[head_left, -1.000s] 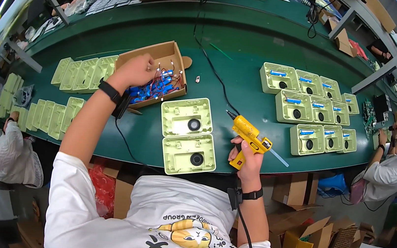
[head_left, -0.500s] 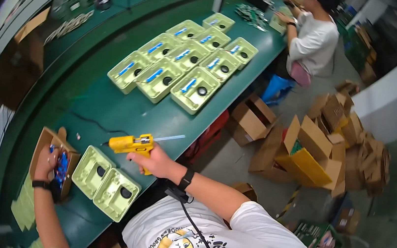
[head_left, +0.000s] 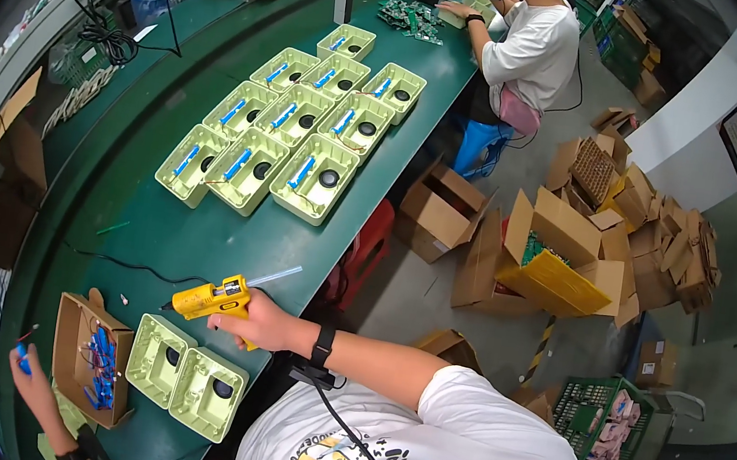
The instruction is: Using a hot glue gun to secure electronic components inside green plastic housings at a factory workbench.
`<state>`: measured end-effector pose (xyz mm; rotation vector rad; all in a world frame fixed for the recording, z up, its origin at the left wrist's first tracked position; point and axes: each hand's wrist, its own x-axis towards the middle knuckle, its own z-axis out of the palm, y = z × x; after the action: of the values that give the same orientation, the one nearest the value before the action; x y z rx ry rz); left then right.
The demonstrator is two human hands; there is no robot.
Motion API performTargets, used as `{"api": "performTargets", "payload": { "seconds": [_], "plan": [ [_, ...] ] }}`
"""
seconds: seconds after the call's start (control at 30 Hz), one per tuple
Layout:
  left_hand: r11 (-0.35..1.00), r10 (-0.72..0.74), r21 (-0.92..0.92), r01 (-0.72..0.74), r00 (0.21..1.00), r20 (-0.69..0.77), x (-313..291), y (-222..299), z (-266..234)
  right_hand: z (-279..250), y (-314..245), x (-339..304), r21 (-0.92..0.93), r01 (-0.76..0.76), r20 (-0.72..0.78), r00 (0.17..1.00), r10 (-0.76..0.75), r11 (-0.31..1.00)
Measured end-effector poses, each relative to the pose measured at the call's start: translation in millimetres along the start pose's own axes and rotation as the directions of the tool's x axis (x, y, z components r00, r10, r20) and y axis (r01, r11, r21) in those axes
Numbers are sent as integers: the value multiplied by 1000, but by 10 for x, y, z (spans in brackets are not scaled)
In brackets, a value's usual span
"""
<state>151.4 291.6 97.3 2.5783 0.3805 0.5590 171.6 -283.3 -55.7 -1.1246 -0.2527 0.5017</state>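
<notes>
My right hand (head_left: 265, 322) grips a yellow hot glue gun (head_left: 211, 299), its nozzle toward the left and a clear glue stick (head_left: 277, 276) poking out of its back. At the far left, my left hand (head_left: 35, 393) holds a blue cylindrical battery (head_left: 23, 360) with a thin red wire, beside a cardboard box (head_left: 72, 322). In that box lie several loose blue batteries (head_left: 102, 367) with wires. Two pale green plastic housings stand side by side below the glue gun, a left one (head_left: 146, 377) and a right one (head_left: 198, 407). Each has a black round part inside and no battery.
Farther up the green table (head_left: 238, 246), several pale green housings (head_left: 302, 208) stand in rows, each with a blue battery. A person in white (head_left: 538, 49) works at the far end beside green circuit boards (head_left: 411, 19). Cardboard boxes (head_left: 440, 211) stand on the floor to the right.
My left hand has come out of the cardboard box and moved left with a blue battery. The glue gun stays in my right hand. The view has shifted.
</notes>
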Motion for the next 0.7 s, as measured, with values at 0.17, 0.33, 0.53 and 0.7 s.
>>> {"api": "performTargets", "payload": {
  "seconds": [0.17, 0.33, 0.53, 0.7],
  "plan": [
    [864, -292, -467, 187, 942, -163, -1240, 87, -139, 67, 93, -21, 26, -2, 11, 1000, 2, 1000],
    [968, -186, -102, 230, 925, 330, -2494, 1043, 246, 42, 41, -114, 6, -23, -58, 998, 23, 1000],
    [998, -47, -32, 57, 966, 253, -2584, 1728, 783, 89, -450, -529, -134, -201, 7, 979, 203, 970],
    [991, -128, -30, 128, 992, 3, -2803, 1556, 1143, 465, -782, -574, -321, -353, 40, 922, 384, 879]
  ]
}}
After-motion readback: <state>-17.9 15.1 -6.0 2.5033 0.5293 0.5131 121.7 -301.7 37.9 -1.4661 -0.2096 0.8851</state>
